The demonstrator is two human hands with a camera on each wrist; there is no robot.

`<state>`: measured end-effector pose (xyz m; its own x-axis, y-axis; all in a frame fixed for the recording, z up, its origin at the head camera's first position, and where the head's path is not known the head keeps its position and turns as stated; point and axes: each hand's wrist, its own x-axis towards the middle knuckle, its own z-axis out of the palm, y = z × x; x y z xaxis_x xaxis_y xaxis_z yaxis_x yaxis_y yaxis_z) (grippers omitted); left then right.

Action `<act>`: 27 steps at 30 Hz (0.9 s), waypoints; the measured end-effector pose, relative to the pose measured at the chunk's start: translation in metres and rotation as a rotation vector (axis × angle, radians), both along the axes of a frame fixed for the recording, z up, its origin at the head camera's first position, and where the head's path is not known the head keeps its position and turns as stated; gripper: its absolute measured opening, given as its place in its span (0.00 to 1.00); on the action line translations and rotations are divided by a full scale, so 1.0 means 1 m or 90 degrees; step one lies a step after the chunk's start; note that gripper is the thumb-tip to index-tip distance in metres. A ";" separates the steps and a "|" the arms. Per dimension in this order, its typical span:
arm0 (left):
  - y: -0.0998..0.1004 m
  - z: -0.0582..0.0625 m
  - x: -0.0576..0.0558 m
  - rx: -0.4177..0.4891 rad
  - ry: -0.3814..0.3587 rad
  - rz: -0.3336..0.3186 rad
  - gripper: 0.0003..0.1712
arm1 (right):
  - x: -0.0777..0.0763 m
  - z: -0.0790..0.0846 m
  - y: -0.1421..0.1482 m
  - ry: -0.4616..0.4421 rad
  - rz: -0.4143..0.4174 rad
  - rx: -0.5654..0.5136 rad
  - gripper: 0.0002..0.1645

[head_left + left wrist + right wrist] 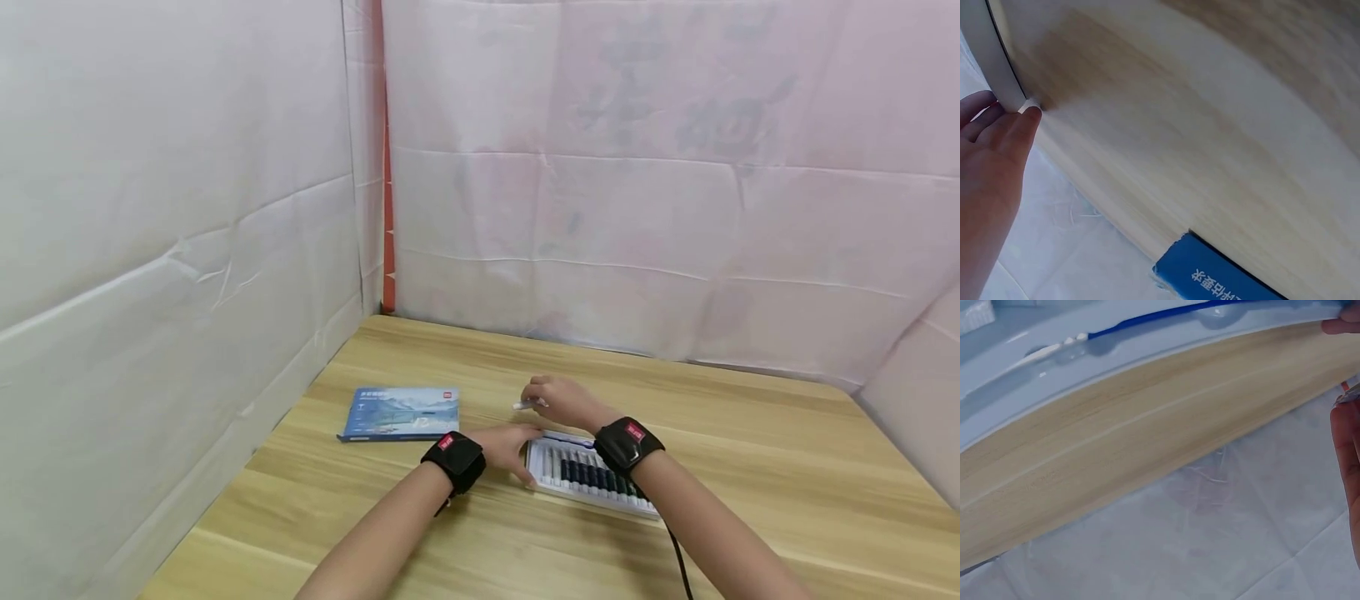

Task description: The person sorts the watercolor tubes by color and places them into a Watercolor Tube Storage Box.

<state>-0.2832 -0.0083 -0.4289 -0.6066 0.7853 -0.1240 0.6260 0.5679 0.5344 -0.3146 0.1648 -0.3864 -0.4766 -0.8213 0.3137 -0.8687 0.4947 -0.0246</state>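
Observation:
A white plastic tray (596,498) of small paint tubes (588,475), several with dark bands, lies on the table. My left hand (510,446) holds the tray's left end, with thumb and fingers spread across it; in the left wrist view the left hand (997,144) meets the tray's edge (991,50). Just beyond the tray, above the table, my right hand (566,400) pinches a small white tube (527,405). Only the tip of that tube (1350,395) shows in the right wrist view. A blue-handled brush (1147,319) lies in the tray's far groove.
Left of the tray lies a flat blue box (405,414) with a mountain picture. The wooden table (712,417) borders white sheeting (637,208) at the back and sides. A black cable (679,554) hangs by the right forearm.

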 end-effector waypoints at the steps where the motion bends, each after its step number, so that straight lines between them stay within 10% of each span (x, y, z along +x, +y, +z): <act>1: -0.001 0.000 0.000 0.005 -0.003 0.000 0.50 | 0.001 0.001 -0.001 0.005 0.003 -0.005 0.09; 20: -0.010 -0.003 0.001 0.096 -0.112 0.021 0.57 | 0.044 0.003 0.014 0.111 0.113 0.001 0.12; 27: -0.010 0.000 0.001 0.080 -0.095 0.020 0.53 | 0.051 -0.006 0.018 0.221 0.137 0.119 0.15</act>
